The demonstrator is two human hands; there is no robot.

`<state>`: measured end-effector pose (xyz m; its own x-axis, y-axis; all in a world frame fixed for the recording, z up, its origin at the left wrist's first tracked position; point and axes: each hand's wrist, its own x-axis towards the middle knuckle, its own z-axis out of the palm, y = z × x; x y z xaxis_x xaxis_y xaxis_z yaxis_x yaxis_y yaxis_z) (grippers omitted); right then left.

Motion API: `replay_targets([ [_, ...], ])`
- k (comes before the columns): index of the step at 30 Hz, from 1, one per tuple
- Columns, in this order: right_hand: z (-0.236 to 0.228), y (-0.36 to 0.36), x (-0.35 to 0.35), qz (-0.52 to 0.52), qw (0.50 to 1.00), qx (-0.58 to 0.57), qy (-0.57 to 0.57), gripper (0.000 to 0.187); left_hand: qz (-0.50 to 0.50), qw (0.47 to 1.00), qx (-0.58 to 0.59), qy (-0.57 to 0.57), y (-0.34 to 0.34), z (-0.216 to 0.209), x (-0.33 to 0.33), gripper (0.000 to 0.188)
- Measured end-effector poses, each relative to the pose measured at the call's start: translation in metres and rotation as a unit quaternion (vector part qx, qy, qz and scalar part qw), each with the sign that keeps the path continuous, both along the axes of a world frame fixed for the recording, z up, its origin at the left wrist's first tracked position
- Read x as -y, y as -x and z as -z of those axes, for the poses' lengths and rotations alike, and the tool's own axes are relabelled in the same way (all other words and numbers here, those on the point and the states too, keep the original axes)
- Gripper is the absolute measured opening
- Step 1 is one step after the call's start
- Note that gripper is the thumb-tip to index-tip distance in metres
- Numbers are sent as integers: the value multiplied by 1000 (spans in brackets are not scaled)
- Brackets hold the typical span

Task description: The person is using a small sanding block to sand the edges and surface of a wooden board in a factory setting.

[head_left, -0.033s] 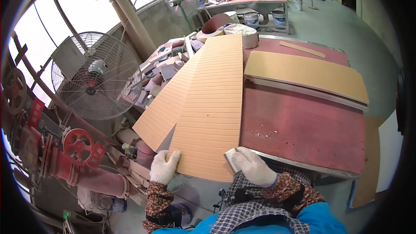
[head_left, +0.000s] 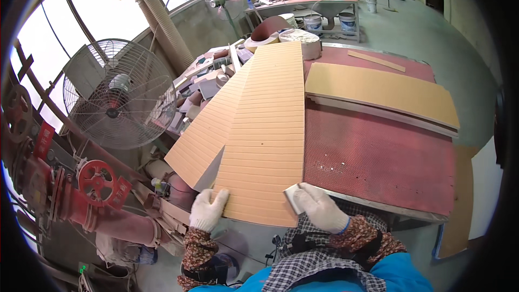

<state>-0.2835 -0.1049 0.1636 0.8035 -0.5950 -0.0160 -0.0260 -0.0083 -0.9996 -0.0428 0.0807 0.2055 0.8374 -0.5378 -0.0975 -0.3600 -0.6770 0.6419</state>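
A long tan panel with grooved cross lines (head_left: 265, 130) lies slanting over the table's left side, its near end toward me. A second grooved panel (head_left: 203, 135) lies partly under it, fanned out to the left. My left hand (head_left: 208, 209), in a white knit glove, is closed on the near left corner of the top panel, thumb above and fingers hidden below. My right hand (head_left: 320, 208), gloved too, grips a small pale block (head_left: 293, 197), seemingly a sanding block, against the panel's near right edge.
The red perforated table (head_left: 378, 157) carries stacked plain tan boards (head_left: 378, 89) and a thin strip (head_left: 377, 61). Scrap blocks and rolls (head_left: 208, 81) pile up beyond the panels. A caged fan (head_left: 116, 94) and red valve pipes (head_left: 97, 184) stand at left. Boards (head_left: 459, 200) lean at right.
The top panel's near end has swung slightly to the right, widening the gap to the lower panel. Both hands, with the block, have shifted a little right alongside it.
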Motion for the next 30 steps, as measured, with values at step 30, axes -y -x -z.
replay_targets([
  [30,12,177,106,326,941,78,-54,38,42,719,-560,409,-60,67,354,42],
])
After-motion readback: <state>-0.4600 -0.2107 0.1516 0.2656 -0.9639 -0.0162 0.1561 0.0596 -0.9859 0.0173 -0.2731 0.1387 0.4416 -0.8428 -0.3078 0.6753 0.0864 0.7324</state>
